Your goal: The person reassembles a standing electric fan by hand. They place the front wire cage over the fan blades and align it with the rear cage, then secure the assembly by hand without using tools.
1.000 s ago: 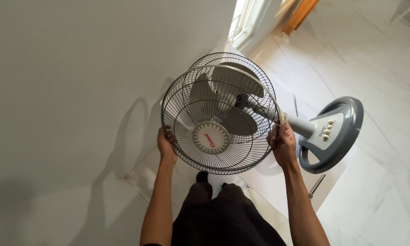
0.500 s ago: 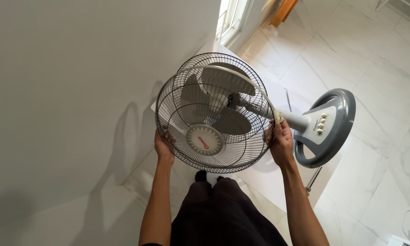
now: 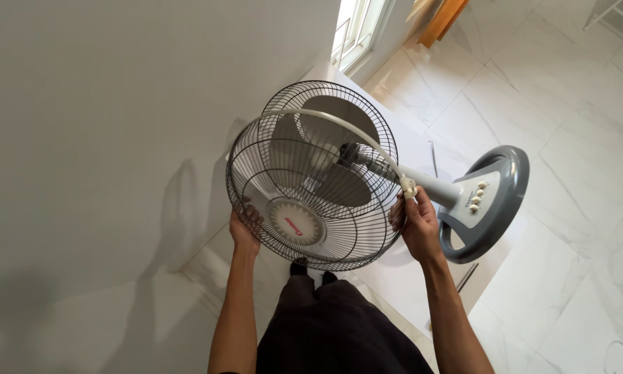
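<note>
The black wire front guard (image 3: 304,208) of the fan is held out in front of the blades (image 3: 318,149), and over the last second it has been drawn a little leftward and tilted, so its detachment is judged under way. It is gripped at its lower left rim by the left hand (image 3: 244,230), fingers curled onto the wires, while the right hand (image 3: 415,223) is closed on the pale rim band (image 3: 339,125) at its clip. Behind, the grey round base (image 3: 488,201) is seen over the white marble floor (image 3: 575,104).

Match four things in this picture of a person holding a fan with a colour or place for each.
Things:
1. fan guard
2. fan base
3. left hand
4. right hand

Descriptions:
A. grey ring with cream buttons
B. black wire
C. on the guard's rim nearest the wall
D. on the guard's rim beside the base

Pairs: 1-B, 2-A, 3-C, 4-D
</note>
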